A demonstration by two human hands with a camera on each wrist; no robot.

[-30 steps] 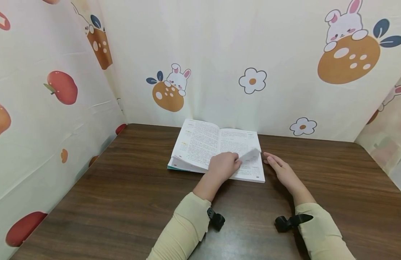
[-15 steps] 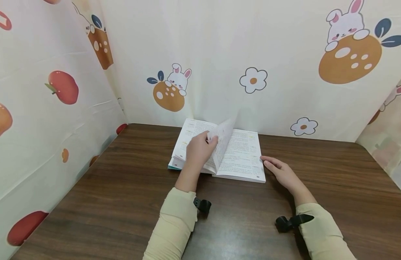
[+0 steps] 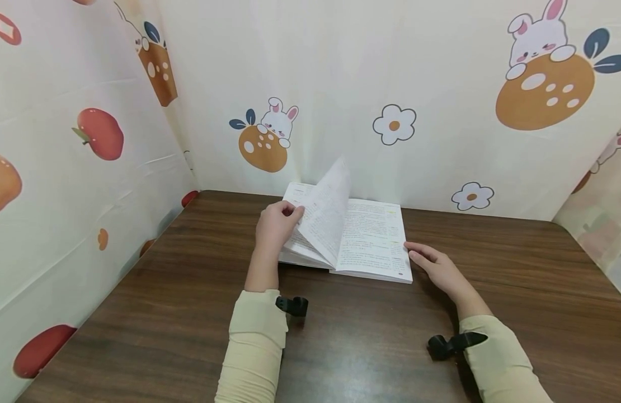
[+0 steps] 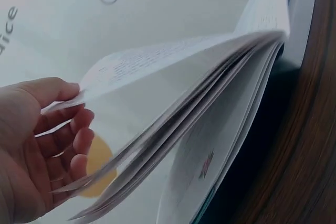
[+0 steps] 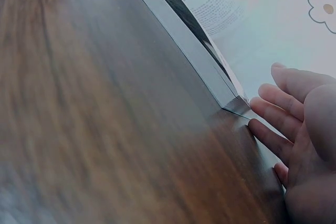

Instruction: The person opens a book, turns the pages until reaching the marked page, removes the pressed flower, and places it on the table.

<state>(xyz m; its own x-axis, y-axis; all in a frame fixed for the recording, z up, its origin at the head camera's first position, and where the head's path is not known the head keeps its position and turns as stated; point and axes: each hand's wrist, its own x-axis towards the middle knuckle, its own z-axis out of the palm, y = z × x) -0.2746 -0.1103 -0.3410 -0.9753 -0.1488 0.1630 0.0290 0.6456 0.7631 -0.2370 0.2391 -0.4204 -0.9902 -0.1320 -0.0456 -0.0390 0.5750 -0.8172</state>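
Observation:
An open book [image 3: 372, 238] with printed white pages lies on the brown wooden table near its back edge. Over the book's left half, my left hand [image 3: 276, 225] pinches a lifted page [image 3: 328, 204] between thumb and fingers. In the left wrist view, that page [image 4: 142, 65] bows up from the spine, and several other leaves [image 4: 178, 124] fan out below it. My right hand [image 3: 435, 267] rests at the book's right edge with fingers loosely extended. The right wrist view has its fingertips [image 5: 257, 106] at the corner of the page block.
The wooden table [image 3: 361, 336] stretches around the book on all sides but the back. Behind it hangs a white curtain [image 3: 335, 84] printed with rabbits, fruit and flowers. A black wrist camera [image 3: 292, 306] sits on the left sleeve, another camera [image 3: 443, 346] on the right.
My left hand has moved left from the book's right half, carrying the page over the spine. The right hand has come in slightly to touch the book's edge.

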